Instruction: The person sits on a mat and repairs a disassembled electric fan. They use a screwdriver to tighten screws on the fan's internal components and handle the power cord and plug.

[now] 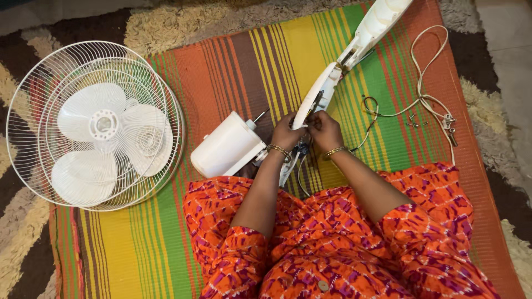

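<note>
Orange patterned fabric (343, 243) covers the person's lap. Beyond it, the left hand (285, 133) and right hand (324, 130) meet, fingers curled closed on the white fan stand (318, 94) where dark wires show. Just left of the fingers lies the white motor housing (227, 147); farther left, fan guards and blades (94, 124); right, a white cord (426, 94), all on a striped mat (233, 61).

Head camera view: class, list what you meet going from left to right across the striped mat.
Fan guard with white blades → white motor housing → left hand → right hand → white power cord, all on the striped mat.
</note>
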